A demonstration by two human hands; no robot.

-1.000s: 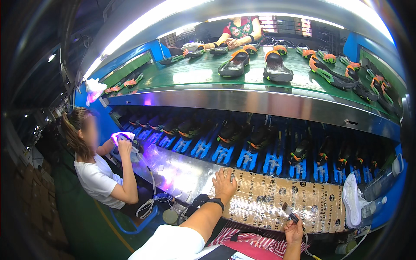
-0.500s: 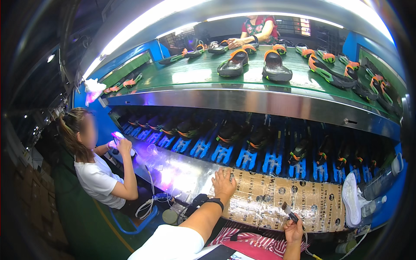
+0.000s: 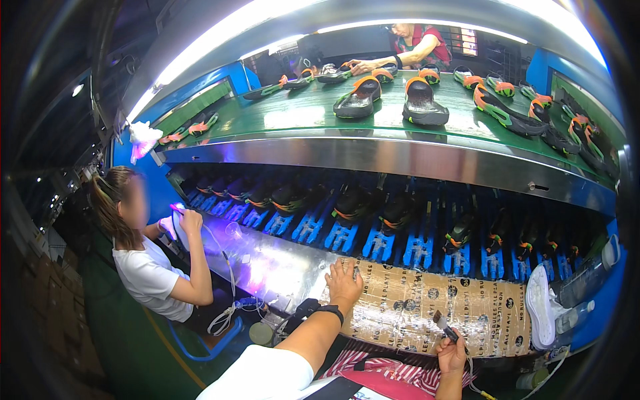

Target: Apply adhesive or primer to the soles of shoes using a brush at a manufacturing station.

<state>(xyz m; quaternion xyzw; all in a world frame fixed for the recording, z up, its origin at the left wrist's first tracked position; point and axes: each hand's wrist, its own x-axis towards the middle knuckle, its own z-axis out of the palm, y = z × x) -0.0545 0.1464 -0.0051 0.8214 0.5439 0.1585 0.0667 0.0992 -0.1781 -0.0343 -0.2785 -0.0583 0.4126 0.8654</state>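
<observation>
My left hand (image 3: 345, 283) rests flat with its fingers stretched out, on the left end of a taped cardboard sheet (image 3: 393, 297) that covers the bench. In my right hand (image 3: 452, 357), over the sheet's near edge, is a flat brush (image 3: 447, 327) with a dark handle and brown bristles, pointing up and left. Beyond the sheet, dark shoe parts with orange and green trim (image 3: 399, 213) sit in a row on blue holders (image 3: 379, 245).
Above the holders, a green conveyor belt (image 3: 293, 119) carries several soles. A white shoe (image 3: 539, 307) and clear bottles (image 3: 579, 317) stand at the right. Metal bench top (image 3: 267, 263) extends left toward a seated co-worker (image 3: 160, 267). Another person (image 3: 427, 50) reaches over the belt's far side.
My hands and the brush have stayed in place. The co-worker at left has shifted the thing in their hands under the purple light. The far person leans lower, arm stretched left.
</observation>
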